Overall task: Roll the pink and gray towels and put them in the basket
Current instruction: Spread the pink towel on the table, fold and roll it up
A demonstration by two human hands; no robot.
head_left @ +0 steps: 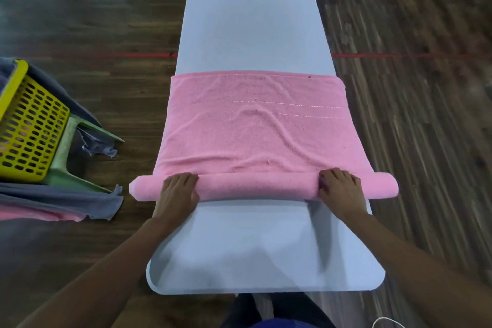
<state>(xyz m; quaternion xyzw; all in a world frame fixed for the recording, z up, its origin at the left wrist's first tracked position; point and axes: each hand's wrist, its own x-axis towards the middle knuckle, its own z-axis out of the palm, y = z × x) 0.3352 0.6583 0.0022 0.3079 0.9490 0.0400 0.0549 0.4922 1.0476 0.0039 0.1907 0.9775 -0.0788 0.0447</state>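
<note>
Hands are both laid on the rolled near part of the pink towel (pixel 255 136): left hand (pixel 179 189) toward the left end of the roll (pixel 258 186), right hand (pixel 339 188) toward the right end. The fingers of each are curled over the top of the roll and pressed into the cloth; nothing else is held. Floor (pixel 106 21): dark wood planking, crossed by a red line (pixel 119 55). Table (pixel 250 29): pale, long, round-cornered, running away from the person. Pink towel: spread across the table's middle, its nearer part wound into a roll whose ends overhang both table edges, its farther part lying flat with a few wrinkles, the far hem straight across the tabletop. Basket (pixel 29 125): yellow, perforated, set on a green stool (pixel 66 157) at the left, well apart from the table; its contents cannot be made out. Gray towel (pixel 58 202): heaped low beside the stool's legs, with a strip of pink cloth (pixel 40 216) showing beneath it. Step judged in hand: rolling of the pink towel, with the larger share of its length not yet wound. Next move judged to call for even forward pressure from both hands, so that the roll is kept tight and square to the table and the wrinkles are taken up rather than folded in.
</note>
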